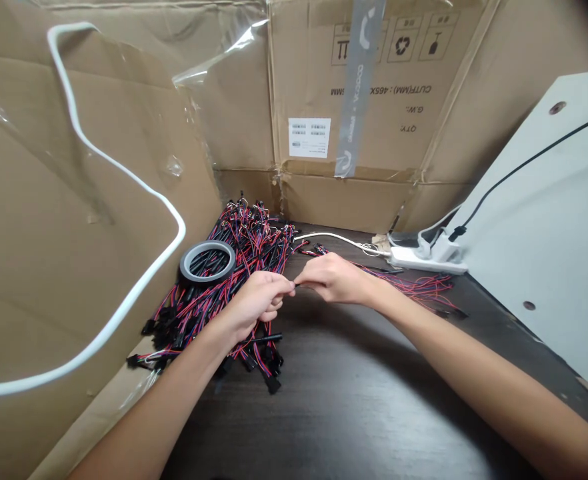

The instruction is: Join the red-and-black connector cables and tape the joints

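Note:
Near the middle of the head view, my left hand is closed in a pinch, its thumb and forefinger tips together. My right hand pinches from the other side, fingertips almost touching those of the left. Between them shows a bit of a thin black piece; the fingers hide most of it, so its kind is unclear. Behind and below the left hand spreads a large pile of red, blue and black wire harnesses with black connectors. A roll of black tape rests on that pile.
A smaller bunch of wire harnesses lies beyond my right forearm. Behind it sits a white power strip with plugs and cords. Cardboard walls close off the back and left, where a white cable hangs. A white panel stands right.

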Demonstrator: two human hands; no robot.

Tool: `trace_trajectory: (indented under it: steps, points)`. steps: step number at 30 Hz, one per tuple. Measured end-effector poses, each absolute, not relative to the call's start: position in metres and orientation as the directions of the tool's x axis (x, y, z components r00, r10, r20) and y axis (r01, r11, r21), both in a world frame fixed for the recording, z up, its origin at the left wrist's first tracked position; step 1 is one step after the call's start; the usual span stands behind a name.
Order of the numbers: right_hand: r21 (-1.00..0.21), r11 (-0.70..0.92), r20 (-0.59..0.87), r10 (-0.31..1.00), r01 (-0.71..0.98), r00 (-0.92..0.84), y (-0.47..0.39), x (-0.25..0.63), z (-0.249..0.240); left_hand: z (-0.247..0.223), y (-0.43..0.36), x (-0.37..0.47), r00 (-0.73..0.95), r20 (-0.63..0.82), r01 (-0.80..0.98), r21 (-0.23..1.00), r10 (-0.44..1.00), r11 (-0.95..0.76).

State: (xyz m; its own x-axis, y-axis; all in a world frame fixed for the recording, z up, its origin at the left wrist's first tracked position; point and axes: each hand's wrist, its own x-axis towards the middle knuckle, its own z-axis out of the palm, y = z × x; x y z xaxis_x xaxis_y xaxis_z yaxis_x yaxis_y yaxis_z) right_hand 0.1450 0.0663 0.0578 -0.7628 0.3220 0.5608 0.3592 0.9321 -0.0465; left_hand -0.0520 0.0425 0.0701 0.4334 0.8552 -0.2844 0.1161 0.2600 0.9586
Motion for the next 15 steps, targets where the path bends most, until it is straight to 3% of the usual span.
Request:
trace_trajectory:
  steps: [4,6,9,11,15]
  points:
    - [0.1,0.895,0.54,0.318,0.434,-0.78,0.0672,0.1446,0.0539,0.0641,0.0458,-0.05,0.368,-0.168,0.234,0.969,0.915,0.084]
    - [0.042,0.896,0.537,0.353,0.442,-0.766,0.0662,0.1441,0.0541,0.0613,0.0477,-0.0502,0.362,-0.027,0.349,0.931,0.932,-0.109]
    - [-0.122,0.907,0.512,0.405,0.402,-0.758,0.0633,0.1431,0.0576,0.0597,0.0487,-0.0517,0.403,0.164,0.515,0.773,0.901,-0.371]
    - [-0.176,0.904,0.482,0.425,0.39,-0.766,0.0616,0.1424,0.0602,0.0597,0.0482,-0.0528,0.426,0.231,0.577,0.675,0.875,-0.46]
    - [-0.162,0.899,0.453,0.434,0.407,-0.778,0.063,0.143,0.0604,0.0596,0.0472,-0.0536,0.484,0.286,0.607,0.571,0.827,-0.553]
